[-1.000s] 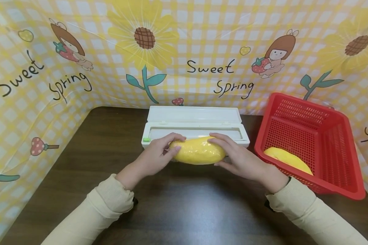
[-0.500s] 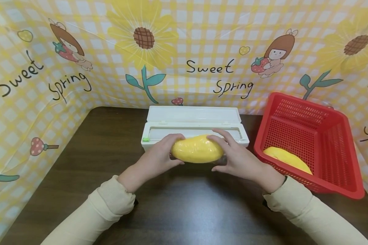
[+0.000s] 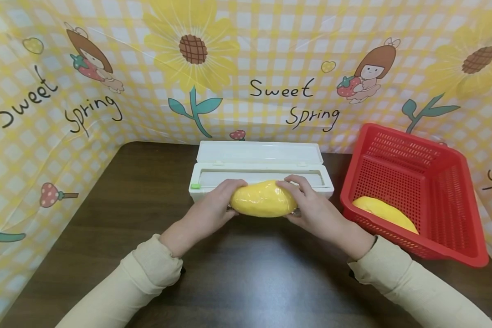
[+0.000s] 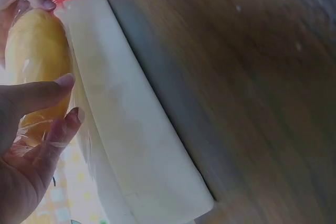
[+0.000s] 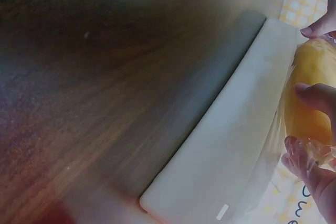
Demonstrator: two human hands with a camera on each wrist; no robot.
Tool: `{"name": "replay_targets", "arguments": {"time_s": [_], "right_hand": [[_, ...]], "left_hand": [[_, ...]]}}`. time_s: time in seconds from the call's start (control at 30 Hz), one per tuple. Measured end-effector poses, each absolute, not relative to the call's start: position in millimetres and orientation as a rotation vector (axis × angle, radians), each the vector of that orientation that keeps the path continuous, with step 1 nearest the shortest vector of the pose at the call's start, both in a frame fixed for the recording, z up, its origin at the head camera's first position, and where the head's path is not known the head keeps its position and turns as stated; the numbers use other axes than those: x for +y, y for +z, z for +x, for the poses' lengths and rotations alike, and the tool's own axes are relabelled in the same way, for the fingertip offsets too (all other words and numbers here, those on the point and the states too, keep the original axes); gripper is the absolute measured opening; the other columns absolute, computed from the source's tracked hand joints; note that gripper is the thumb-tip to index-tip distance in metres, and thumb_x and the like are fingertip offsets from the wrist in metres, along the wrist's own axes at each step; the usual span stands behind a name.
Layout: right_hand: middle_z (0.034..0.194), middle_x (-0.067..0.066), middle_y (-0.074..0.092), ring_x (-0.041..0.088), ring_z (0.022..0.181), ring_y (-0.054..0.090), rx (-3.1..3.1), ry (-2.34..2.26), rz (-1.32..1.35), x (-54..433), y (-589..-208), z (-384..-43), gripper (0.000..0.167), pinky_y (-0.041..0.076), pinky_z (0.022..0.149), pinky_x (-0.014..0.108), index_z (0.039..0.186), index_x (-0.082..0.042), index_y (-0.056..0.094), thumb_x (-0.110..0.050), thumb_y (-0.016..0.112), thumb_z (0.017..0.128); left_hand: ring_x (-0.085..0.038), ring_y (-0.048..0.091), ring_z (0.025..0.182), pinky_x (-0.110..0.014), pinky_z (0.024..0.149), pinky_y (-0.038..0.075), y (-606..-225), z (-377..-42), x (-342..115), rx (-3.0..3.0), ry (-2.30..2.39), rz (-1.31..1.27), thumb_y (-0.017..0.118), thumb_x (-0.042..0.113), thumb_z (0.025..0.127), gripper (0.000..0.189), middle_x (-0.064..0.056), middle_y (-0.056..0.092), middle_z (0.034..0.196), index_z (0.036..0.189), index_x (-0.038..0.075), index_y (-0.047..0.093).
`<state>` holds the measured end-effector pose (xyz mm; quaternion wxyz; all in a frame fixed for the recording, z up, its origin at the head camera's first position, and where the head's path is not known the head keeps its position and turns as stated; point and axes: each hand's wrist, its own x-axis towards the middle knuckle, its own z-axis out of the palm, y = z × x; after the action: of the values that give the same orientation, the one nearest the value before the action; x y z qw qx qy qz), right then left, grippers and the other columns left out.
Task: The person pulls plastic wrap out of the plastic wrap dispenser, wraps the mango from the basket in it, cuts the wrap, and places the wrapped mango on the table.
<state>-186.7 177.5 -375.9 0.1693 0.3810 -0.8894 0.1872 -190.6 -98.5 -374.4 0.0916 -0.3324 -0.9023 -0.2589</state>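
Between both hands is a yellow mango-shaped fruit (image 3: 263, 199), wrapped in shiny clear film and held over the front of a white cling film dispenser (image 3: 260, 155). My left hand (image 3: 208, 206) grips its left end, thumb low at the near side. On the right end, my right hand (image 3: 320, 214) curls its fingers over the top, thumb below. In the left wrist view, loose film (image 4: 26, 149) bunches at the fruit's end against the palm. Film also gathers around the fruit's end in the right wrist view, by the right fingers (image 5: 298, 156).
The dispenser's lid (image 3: 260, 152) stands open at the back, and a green slider (image 3: 195, 186) sits at its left. To the right, a red plastic basket (image 3: 455, 205) holds another yellow fruit (image 3: 385, 214). A patterned cloth (image 3: 287, 45) hangs behind the dark wooden table (image 3: 238, 282).
The left thumb has moved from the fruit's top to its lower near side. My right fingers, loosened half a second ago, have closed in on the right end again.
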Motion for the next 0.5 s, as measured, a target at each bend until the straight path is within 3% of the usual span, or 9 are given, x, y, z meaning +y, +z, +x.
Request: {"name": "replay_targets", "arguments": {"time_s": [0.1, 0.2, 0.3, 0.4, 0.5], "right_hand": [[0.132, 0.012, 0.044, 0.021, 0.072, 0.061, -2.51, 0.466, 1.086, 178.2, -375.3, -186.7, 0.082, 0.055, 0.062, 0.036, 0.138, -0.012, 0.042, -0.015, 0.088, 0.071], [0.131, 0.012, 0.049, 0.027, 0.091, 0.061, -2.465, 0.363, 1.074, 178.9, -373.8, -187.7, 0.084, 0.052, 0.079, 0.046, 0.137, -0.011, 0.044, -0.02, 0.09, 0.067], [0.127, 0.01, 0.054, 0.032, 0.111, 0.053, -2.389, 0.229, 1.038, 179.3, -373.0, -189.1, 0.085, 0.037, 0.094, 0.06, 0.135, -0.011, 0.049, -0.029, 0.091, 0.063], [0.125, 0.008, 0.057, 0.033, 0.117, 0.047, -2.336, 0.164, 0.999, 178.5, -372.5, -189.1, 0.085, 0.028, 0.093, 0.064, 0.133, -0.012, 0.052, -0.035, 0.09, 0.06], [0.129, 0.008, 0.054, 0.031, 0.119, 0.044, -2.336, 0.164, 0.984, 176.6, -372.3, -187.9, 0.085, 0.026, 0.089, 0.063, 0.133, -0.013, 0.052, -0.036, 0.089, 0.06]], "left_hand": [[-0.023, 0.057, 0.112, -0.04, 0.089, 0.05, -374.6, -191.1, -99.5, -2.666, -0.706, -0.994, 0.082, 0.003, 0.076, 0.063, -0.007, 0.056, 0.127, 0.13, 0.007, 0.05], [-0.025, 0.056, 0.113, -0.041, 0.089, 0.049, -374.4, -192.2, -100.4, -2.621, -0.628, -1.004, 0.083, 0.003, 0.075, 0.062, -0.008, 0.055, 0.128, 0.128, 0.008, 0.052], [-0.029, 0.051, 0.118, -0.048, 0.086, 0.049, -373.8, -192.4, -101.1, -2.563, -0.521, -0.985, 0.086, 0.007, 0.072, 0.062, -0.01, 0.051, 0.134, 0.126, 0.01, 0.056], [-0.031, 0.043, 0.123, -0.056, 0.082, 0.046, -372.4, -190.9, -100.7, -2.524, -0.391, -0.926, 0.089, 0.015, 0.068, 0.063, -0.009, 0.045, 0.141, 0.124, 0.014, 0.059], [-0.03, 0.039, 0.125, -0.063, 0.089, 0.036, -371.3, -189.2, -99.3, -2.519, -0.312, -0.878, 0.09, 0.02, 0.067, 0.062, -0.005, 0.046, 0.139, 0.122, 0.016, 0.061]]}}
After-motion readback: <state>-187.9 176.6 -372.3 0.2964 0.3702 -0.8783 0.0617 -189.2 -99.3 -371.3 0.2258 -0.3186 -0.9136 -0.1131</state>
